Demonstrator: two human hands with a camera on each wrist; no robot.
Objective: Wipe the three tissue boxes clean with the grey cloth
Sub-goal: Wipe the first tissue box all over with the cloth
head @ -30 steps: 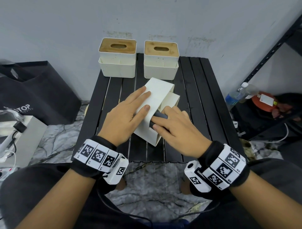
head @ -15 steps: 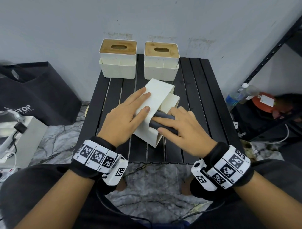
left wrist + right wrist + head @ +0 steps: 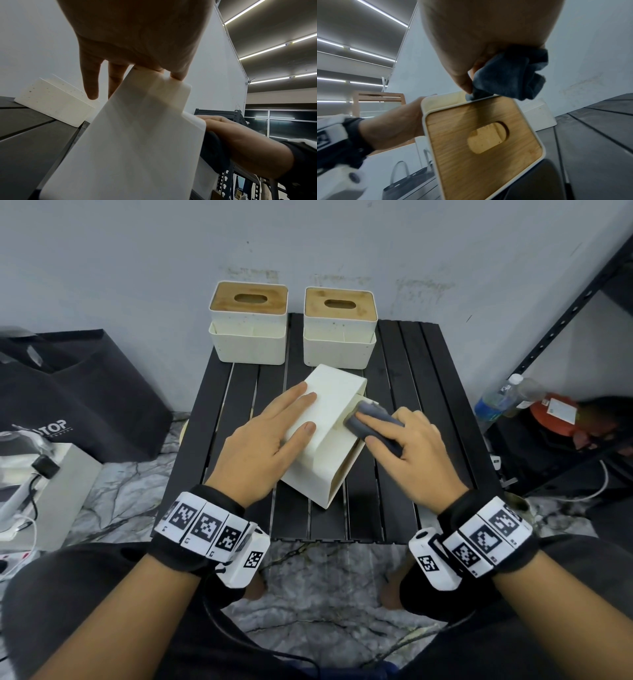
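A cream tissue box point(image 3: 325, 419) lies on its side in the middle of the black slatted table point(image 3: 404, 481), its wooden slotted lid point(image 3: 481, 136) facing right. My left hand point(image 3: 270, 436) rests flat on the box's upturned face with straight fingers point(image 3: 91, 83). My right hand point(image 3: 404, 446) presses the bunched grey cloth point(image 3: 370, 422) against the box's right side near the far end; the thumb and fingers pinch the cloth point(image 3: 510, 79). Two more cream tissue boxes with wooden lids stand upright at the back, one left point(image 3: 248, 321) and one right point(image 3: 339, 326).
A grey wall runs right behind the back boxes. A black bag point(image 3: 78, 395) and a white device point(image 3: 44, 484) sit on the floor at the left. At the right stand a black metal shelf point(image 3: 561, 313), a plastic bottle point(image 3: 496, 402) and a red item point(image 3: 555, 419).
My right hand has slid the grey cloth along the box's right side, from the near end toward the far end. The left hand and the box have stayed in place.
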